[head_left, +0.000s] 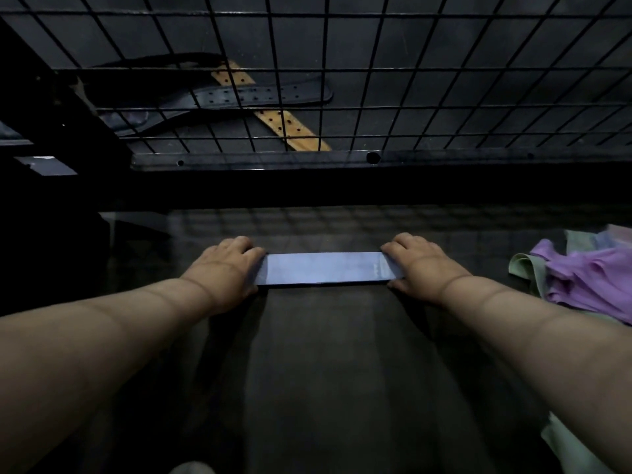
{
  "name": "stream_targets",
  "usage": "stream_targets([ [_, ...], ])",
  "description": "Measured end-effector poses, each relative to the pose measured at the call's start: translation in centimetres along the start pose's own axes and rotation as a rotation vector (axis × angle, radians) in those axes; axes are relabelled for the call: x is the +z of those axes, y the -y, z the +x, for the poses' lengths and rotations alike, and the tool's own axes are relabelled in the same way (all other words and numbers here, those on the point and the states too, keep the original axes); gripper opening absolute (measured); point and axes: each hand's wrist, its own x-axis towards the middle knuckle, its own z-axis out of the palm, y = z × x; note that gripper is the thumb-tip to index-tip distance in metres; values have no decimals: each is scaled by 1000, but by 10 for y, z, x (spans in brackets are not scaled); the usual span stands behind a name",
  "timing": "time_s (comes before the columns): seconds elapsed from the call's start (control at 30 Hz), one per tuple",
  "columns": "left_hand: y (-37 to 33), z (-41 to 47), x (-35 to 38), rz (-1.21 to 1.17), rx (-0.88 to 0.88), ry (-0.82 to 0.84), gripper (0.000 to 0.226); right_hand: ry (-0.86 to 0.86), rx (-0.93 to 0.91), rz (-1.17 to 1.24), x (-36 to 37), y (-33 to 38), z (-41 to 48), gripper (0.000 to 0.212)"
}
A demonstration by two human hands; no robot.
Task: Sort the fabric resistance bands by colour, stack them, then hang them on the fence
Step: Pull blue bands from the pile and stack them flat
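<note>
A blue fabric resistance band lies flat and stretched straight on the dark floor in the middle of the view. My left hand grips its left end with curled fingers. My right hand grips its right end the same way. A loose heap of purple bands and pale green bands sits at the right edge. The black wire fence stands across the top of the view, beyond the band.
Behind the fence lie a black perforated belt and a tan perforated belt. A black metal rail runs along the fence's base. More pale green fabric shows at the lower right corner.
</note>
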Motion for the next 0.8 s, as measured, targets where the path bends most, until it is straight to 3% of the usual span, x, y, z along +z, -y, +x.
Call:
stream_targets([
  [0.1, -3, 3, -2, 32, 17, -22, 65, -2, 11, 11, 0, 2, 1, 63],
  [0.27, -3, -1, -1, 79, 7, -19, 73, 17, -2, -64, 0, 1, 1, 77],
  [0.67, -11, 0, -6, 75, 25, 9, 58, 34, -10, -133, -3, 14, 6, 55],
  [0.8, -13, 0, -5, 101, 5, 21, 70, 40, 16, -141, 1, 11, 2, 75],
])
